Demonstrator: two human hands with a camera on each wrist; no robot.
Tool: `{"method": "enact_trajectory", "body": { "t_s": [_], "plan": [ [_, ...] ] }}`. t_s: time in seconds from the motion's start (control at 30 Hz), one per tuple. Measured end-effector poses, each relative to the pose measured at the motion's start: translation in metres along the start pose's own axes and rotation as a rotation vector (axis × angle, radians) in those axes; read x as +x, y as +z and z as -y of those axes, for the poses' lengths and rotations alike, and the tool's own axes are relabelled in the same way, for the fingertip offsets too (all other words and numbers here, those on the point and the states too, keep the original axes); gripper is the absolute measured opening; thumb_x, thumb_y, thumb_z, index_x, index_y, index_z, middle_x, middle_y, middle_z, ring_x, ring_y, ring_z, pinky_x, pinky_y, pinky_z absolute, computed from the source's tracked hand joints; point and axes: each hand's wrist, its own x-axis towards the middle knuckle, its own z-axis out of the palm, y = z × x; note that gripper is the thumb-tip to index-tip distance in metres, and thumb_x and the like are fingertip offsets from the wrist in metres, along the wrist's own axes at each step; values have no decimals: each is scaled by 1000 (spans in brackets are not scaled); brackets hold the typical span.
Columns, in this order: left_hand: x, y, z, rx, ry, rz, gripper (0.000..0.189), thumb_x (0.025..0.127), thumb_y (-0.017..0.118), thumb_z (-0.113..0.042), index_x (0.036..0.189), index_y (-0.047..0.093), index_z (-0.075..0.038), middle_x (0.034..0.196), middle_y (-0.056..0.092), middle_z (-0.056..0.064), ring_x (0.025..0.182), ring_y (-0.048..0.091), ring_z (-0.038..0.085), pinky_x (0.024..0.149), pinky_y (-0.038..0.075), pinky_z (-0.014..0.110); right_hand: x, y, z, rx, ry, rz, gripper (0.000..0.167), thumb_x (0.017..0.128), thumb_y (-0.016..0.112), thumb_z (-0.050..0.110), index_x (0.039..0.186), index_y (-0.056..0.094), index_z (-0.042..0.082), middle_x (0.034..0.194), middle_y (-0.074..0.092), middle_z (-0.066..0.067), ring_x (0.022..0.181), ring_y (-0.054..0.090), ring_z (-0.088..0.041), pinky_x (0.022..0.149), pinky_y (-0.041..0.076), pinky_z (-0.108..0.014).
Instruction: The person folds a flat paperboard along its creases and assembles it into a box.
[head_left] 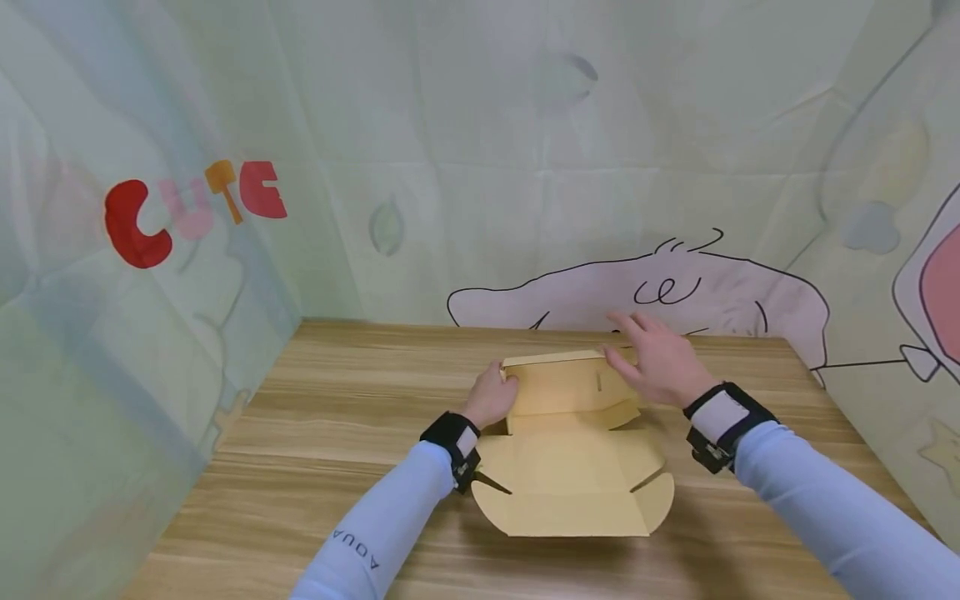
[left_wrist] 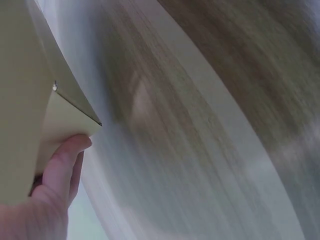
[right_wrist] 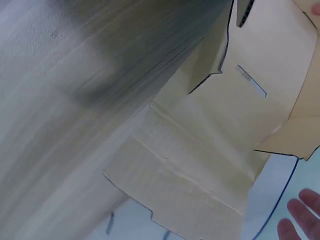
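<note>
A partly folded tan cardboard box (head_left: 566, 462) lies on the table, its front panel and rounded flaps spread toward me and its back wall (head_left: 558, 387) standing up. My left hand (head_left: 491, 396) grips the upright back left corner. In the left wrist view, that hand's thumb and fingers (left_wrist: 60, 172) pinch a small folded flap (left_wrist: 65, 117). Over the back right corner, my right hand (head_left: 663, 362) is spread with its fingers extended. The right wrist view has its fingertips (right_wrist: 302, 215) beside the box, whose side panel (right_wrist: 200, 130) shows a narrow slot and several folded flaps.
The wood-grain table (head_left: 322, 467) reaches back to a pale cloth backdrop (head_left: 487, 167) with cartoon drawings. The same printed cloth hangs along the left and right sides, with coloured letters (head_left: 138, 225) on the left.
</note>
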Motion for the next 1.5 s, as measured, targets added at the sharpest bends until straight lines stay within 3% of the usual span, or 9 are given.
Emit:
{"method": "enact_trajectory", "body": {
  "t_s": [0.17, 0.23, 0.4, 0.6, 0.83, 0.97, 1.1, 1.27, 1.5],
  "plan": [
    [-4, -2, -7, 14, 21, -3, 62, 105, 35, -25, 156, 23, 7, 134, 56, 26, 88, 53, 24, 104, 46, 43, 0, 0, -7, 184, 67, 51, 55, 101, 55, 32, 144, 47, -1, 130, 61, -30, 118, 60, -46, 96, 49, -63],
    [-6, -2, -9, 13, 25, 7, 61, 105, 35, -24, 156, 22, 8, 123, 59, 27, 72, 50, 19, 93, 50, 41, 1, -1, -8, 211, 65, 82, 54, 101, 56, 32, 142, 49, -3, 128, 62, -31, 116, 61, -46, 95, 50, -62],
    [-6, 0, -10, -8, 11, 23, 62, 105, 36, -24, 156, 20, 9, 110, 59, 27, 49, 28, 11, 64, 41, 29, 2, 0, -7, 194, 27, 137, 53, 98, 62, 31, 137, 54, -5, 124, 65, -30, 112, 64, -45, 92, 54, -59],
    [-8, 3, -10, 11, 3, 8, 62, 105, 37, -25, 156, 23, 7, 131, 57, 28, 62, 40, 16, 71, 43, 31, 4, 5, -7, 141, -22, 127, 47, 92, 70, 20, 130, 59, -7, 109, 70, -25, 97, 68, -37, 85, 56, -54],
    [-12, 5, -12, -5, -4, 12, 62, 105, 36, -24, 157, 21, 7, 125, 58, 31, 51, 31, 13, 61, 37, 28, 6, 12, -7, 82, -73, 90, 37, 90, 71, 14, 120, 65, -7, 100, 70, -21, 85, 68, -31, 76, 58, -49],
    [-14, 7, -12, -14, -1, -15, 62, 104, 36, -24, 156, 23, 8, 152, 44, 29, 85, 58, 24, 88, 51, 37, 7, 14, -6, 48, -85, 63, 31, 90, 71, 12, 115, 68, -6, 100, 69, -19, 79, 67, -27, 71, 57, -46],
    [-13, 10, -12, -25, -2, -40, 62, 104, 37, -24, 155, 24, 7, 158, 36, 29, 130, 51, 33, 119, 37, 48, 6, 17, -5, 4, -94, 34, 25, 90, 72, 12, 110, 70, -3, 94, 67, -16, 72, 61, -21, 65, 54, -39],
    [-11, 11, -12, -44, -2, -63, 61, 104, 37, -23, 156, 24, 6, 158, 37, 28, 124, 53, 33, 114, 42, 47, 6, 17, 0, -31, -99, -16, 18, 90, 73, 10, 102, 72, -2, 87, 64, -13, 69, 56, -20, 60, 50, -35],
    [-12, 13, -14, -44, 11, -101, 60, 103, 37, -23, 154, 27, 7, 155, 40, 30, 139, 48, 36, 118, 39, 48, 7, 17, 6, -3, -39, 27, 18, 91, 71, 10, 103, 70, -4, 92, 67, -17, 75, 64, -24, 65, 56, -40]
  ]
}}
